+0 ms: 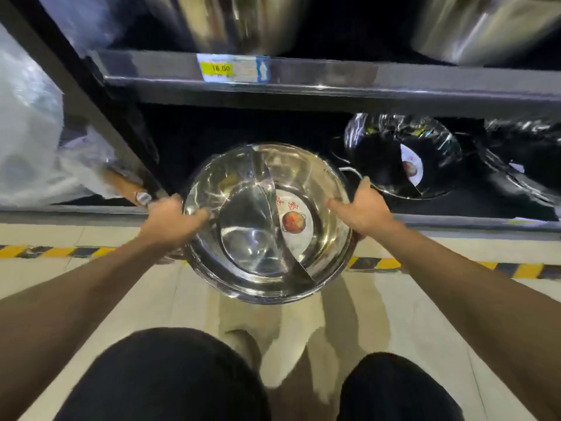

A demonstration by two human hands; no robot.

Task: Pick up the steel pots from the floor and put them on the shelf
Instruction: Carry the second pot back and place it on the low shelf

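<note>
Gripping opposite rims — left hand (174,215), right hand (365,208) — the steel pot (267,221) between them.

the steel pot (267,220) hides the fingers of both hands beneath its rim; upper-shelf pots (230,22) are cropped.

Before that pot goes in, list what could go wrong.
1. The steel pot is held only at its rim by the left hand and right hand; it may tip or slip.
2. It could knock the wrapped pot already on the lower shelf.
3. Its far rim may hit the upper shelf edge.
</note>
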